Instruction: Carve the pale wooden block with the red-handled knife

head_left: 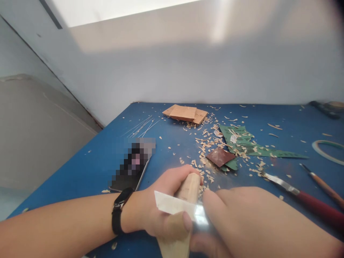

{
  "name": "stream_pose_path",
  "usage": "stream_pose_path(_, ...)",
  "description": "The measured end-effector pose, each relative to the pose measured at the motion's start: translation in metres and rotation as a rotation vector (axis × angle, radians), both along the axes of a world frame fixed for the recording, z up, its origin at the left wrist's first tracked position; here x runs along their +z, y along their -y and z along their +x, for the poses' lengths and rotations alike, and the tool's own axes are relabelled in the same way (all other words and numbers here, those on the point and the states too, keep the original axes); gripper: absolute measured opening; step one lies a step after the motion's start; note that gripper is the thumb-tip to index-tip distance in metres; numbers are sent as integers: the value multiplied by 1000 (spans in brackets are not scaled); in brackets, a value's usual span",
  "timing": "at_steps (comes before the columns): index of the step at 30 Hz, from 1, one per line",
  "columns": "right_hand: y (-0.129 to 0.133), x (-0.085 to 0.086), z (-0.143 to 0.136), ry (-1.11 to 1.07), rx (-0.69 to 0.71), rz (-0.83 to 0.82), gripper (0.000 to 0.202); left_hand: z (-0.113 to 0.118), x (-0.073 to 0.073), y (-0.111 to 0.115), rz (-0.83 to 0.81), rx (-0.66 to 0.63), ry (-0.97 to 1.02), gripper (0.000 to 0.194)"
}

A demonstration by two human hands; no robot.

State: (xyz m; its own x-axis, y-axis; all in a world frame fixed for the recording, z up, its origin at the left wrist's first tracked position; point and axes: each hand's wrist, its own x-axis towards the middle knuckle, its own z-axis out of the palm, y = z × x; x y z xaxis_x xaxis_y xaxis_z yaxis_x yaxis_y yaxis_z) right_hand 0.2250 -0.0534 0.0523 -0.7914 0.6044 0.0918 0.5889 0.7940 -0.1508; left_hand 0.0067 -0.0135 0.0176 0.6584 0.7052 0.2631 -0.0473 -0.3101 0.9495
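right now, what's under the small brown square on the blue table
Part of a green piece sticks out past the lower right edge of the brown square. The rest underneath is covered, so its full shape can't be seen.

phone [133, 168]: pixelated | red handle [321, 208]: edge-cut | right hand [236, 215]: partly blurred

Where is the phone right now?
In the head view, the phone lies on the left side of the blue table, just beyond the watch on the left wrist and nearer than the thin wires.
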Motion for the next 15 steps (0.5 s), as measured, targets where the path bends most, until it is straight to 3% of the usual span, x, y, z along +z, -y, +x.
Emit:
stream_pose_path(3, -1, -3, 1, -72, 125, 61, 22, 0, 6, -1, 59, -17, -53, 59)
stream_pose_path(7, -2, -1, 1, -121, 27, 122, 35, 1, 7, -1, -6, -27, 6, 70)
stream_pose_path(15, -4, 10, -2, 70, 17, -83, 20, 0, -9, 0, 7, -23, 85, 60)
